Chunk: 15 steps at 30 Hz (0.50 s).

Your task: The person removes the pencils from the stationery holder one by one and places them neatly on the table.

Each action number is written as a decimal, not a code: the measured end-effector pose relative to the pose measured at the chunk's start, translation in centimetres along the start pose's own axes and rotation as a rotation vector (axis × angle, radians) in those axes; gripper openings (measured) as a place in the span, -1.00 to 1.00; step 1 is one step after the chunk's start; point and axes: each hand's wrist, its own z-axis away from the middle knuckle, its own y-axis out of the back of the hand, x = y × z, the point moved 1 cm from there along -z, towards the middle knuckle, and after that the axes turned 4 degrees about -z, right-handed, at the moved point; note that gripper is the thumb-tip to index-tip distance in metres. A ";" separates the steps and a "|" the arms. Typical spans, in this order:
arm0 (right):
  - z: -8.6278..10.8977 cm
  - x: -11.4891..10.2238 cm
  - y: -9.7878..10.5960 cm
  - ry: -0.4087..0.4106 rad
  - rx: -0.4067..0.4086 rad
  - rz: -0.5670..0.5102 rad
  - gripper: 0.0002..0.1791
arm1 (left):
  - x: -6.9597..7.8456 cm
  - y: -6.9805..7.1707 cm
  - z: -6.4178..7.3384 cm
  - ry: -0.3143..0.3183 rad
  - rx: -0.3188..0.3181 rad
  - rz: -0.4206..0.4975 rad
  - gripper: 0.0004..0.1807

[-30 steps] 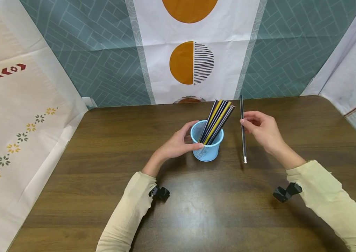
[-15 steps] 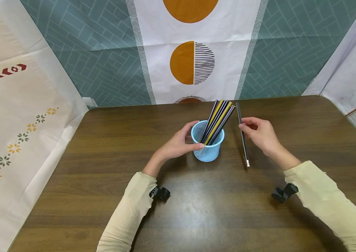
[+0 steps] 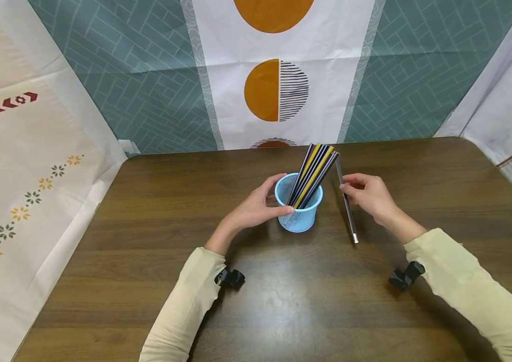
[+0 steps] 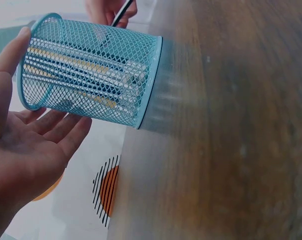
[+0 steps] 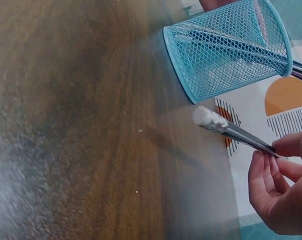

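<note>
my left hand (image 3: 256, 206) grips the blue mesh cup (image 3: 296, 222), thumb on the near rim, fingers on the far side; cup upright on the table (image 3: 170, 226), unmoved from half a second ago. bundle of pencils (image 3: 310, 178), dark and yellow, leans right inside it. just right: single dark pencil (image 3: 350, 218), outside the cup, eraser end low, pinched by my right hand (image 3: 369, 195). change: that hand has come left, pencil top tipped toward the bundle. meaning: gap narrowed; contact with bundle, cannot tell.

Slanted dark pencil (image 3: 348, 211) (white eraser (image 5: 203, 116) lower) beside blue cup (image 3: 300, 221) of pencils (image 3: 312, 177)
</note>
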 end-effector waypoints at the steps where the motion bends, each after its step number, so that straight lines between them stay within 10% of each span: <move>1: 0.0 0.0 -0.1 -0.011 -0.005 -0.005 -0.59 | 0.0 0.0 0.0 0.001 0.000 0.000 -0.15; 15: -0.4 0.7 -1.3 -0.111 -0.085 -0.034 -0.58 | 0.0 0.0 0.0 0.012 -0.005 -0.001 -0.14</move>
